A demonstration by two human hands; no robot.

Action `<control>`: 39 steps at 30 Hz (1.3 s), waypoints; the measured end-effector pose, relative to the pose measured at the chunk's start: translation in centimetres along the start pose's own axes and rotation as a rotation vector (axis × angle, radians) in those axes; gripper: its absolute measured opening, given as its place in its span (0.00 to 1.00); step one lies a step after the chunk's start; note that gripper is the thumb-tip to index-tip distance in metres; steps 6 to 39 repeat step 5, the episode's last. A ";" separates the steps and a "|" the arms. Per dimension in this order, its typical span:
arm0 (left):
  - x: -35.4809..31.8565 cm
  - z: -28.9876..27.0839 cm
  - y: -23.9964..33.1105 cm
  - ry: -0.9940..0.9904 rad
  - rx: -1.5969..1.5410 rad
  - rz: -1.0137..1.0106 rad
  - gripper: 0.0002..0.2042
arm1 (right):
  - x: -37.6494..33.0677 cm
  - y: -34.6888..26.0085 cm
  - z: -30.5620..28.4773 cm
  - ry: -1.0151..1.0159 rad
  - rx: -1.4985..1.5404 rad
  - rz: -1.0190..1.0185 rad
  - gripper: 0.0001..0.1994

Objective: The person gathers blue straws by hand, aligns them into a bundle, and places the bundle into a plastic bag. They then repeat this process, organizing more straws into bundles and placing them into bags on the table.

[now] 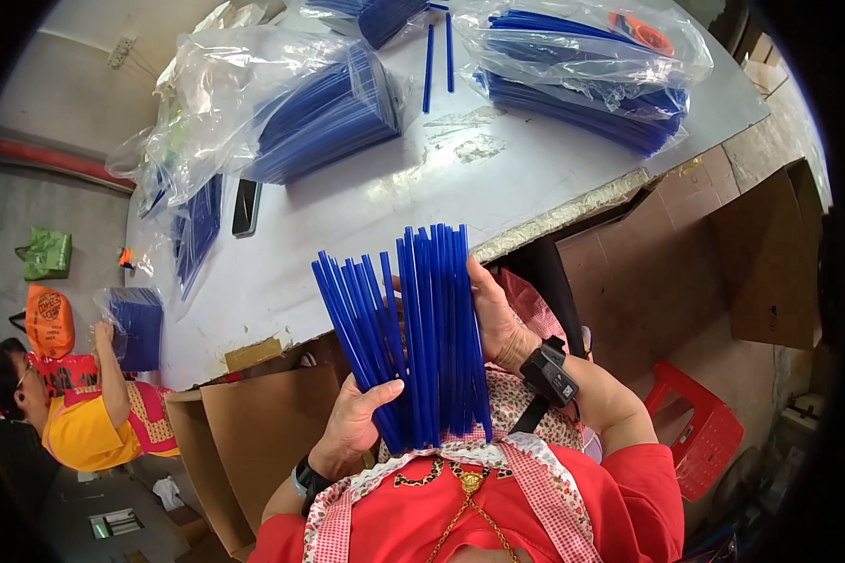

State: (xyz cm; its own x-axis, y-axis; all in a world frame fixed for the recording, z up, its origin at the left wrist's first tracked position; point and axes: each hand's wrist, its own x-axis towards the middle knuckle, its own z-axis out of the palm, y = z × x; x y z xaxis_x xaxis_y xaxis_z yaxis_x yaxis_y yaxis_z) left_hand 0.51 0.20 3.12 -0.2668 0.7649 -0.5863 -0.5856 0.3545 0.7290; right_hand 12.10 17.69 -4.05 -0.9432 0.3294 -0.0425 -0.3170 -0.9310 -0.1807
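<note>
A fanned bundle of long blue plastic straws (432,338) stands nearly upright before my chest, just off the table's near edge. My left hand (355,422) is closed on the bundle's lower left side, its thumb lying across the straws. Higher up on the right side, my right hand (499,324) grips the same bundle, its thumb along the edge; most of its fingers are hidden behind. Toward the left the straws lean apart, while those at the right stand close together.
On the white table (479,188) lie clear bags of blue straws (338,113), another bagged stack (582,103), two loose straws (429,70) and a phone (245,207). Cardboard boxes (263,441) and a red plastic stool (695,432) flank me. Another person (94,422) handles a bagged stack at left.
</note>
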 end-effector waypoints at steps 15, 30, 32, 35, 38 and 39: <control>0.1 -0.1 0.0 -0.011 0.011 0.011 0.18 | 0.2 0.3 -0.7 -0.002 0.050 0.021 0.45; 0.1 -0.1 0.0 -0.011 0.011 0.011 0.18 | 0.2 0.3 -0.7 -0.002 0.050 0.021 0.45; 0.1 -0.1 0.0 -0.011 0.011 0.011 0.18 | 0.2 0.3 -0.7 -0.002 0.050 0.021 0.45; 0.1 -0.1 0.0 -0.011 0.011 0.011 0.18 | 0.2 0.3 -0.7 -0.002 0.050 0.021 0.45; 0.1 -0.1 0.0 -0.011 0.011 0.011 0.18 | 0.2 0.3 -0.7 -0.002 0.050 0.021 0.45; 0.1 -0.1 0.0 -0.011 0.011 0.011 0.18 | 0.2 0.3 -0.7 -0.002 0.050 0.021 0.45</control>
